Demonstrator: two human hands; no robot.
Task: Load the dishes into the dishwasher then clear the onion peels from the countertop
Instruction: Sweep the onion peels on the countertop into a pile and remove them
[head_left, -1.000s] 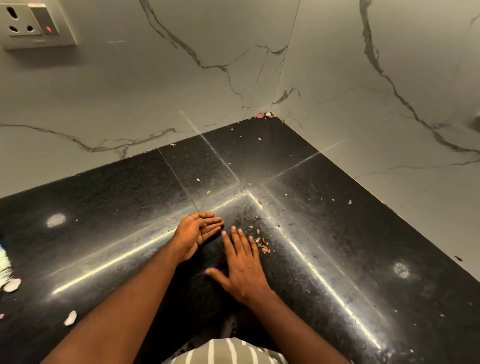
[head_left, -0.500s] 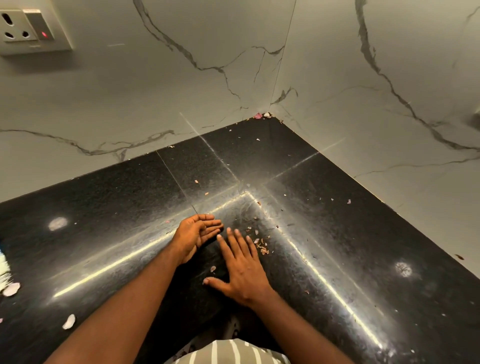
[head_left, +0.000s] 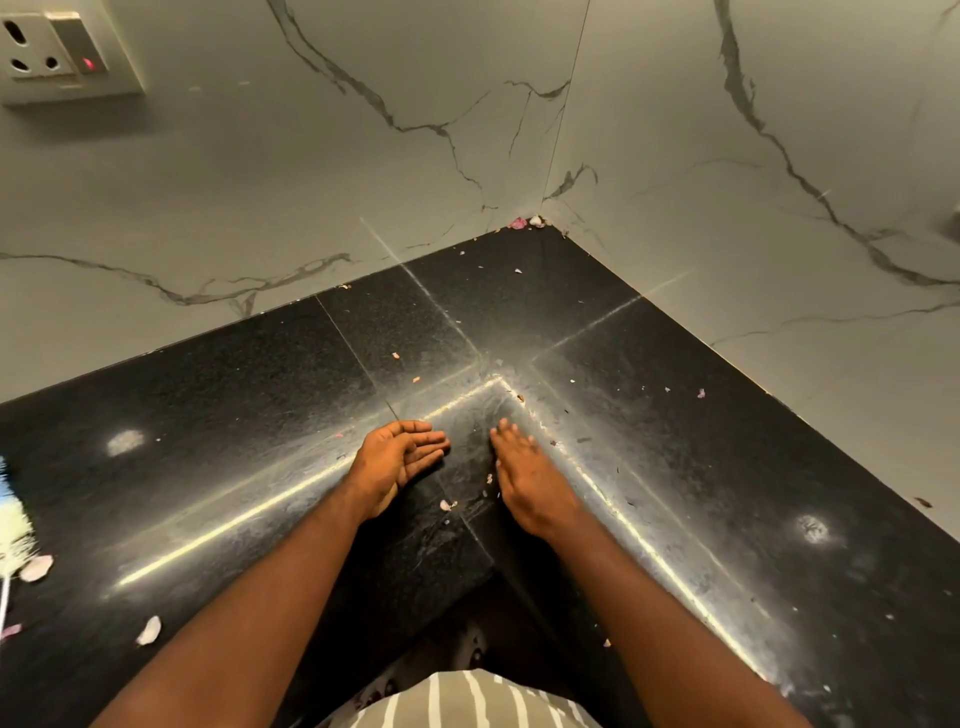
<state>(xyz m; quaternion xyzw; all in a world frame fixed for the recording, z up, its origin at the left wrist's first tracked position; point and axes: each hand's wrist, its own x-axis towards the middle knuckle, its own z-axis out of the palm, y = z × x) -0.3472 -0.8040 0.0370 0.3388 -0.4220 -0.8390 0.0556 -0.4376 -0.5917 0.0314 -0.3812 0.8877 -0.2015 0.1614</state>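
hands sit near each other on the black countertop (head_left: 218, 415), close to where its two runs meet at the inner corner. left hand (head_left: 397, 457) lies on its outer edge, palm turned up and toward the right, fingers loosely spread and only slightly curved like a shallow scoop; it holds nothing that can be seen. right hand (head_left: 527, 478) is palm down, fingers straight and together, reaching forward with the tips at the bright seam; whether the palm presses flat on the stone or hovers just over it cannot be told. it grips nothing.

onion peels (head_left: 447, 504) are scattered: a small pale flake and a few specks lie on the stone between the two hands, near the right hand's thumb side. more crumbs dot the surface beyond the fingers, and a pinkish clump (head_left: 524, 222) sits in the far corner against the marble wall (head_left: 779, 260). larger pale pieces (head_left: 149, 630) lie near the left edge, beside a white bristled brush (head_left: 13, 540) that is partly cut off. a wall socket (head_left: 57, 49) shows a red light at top left.
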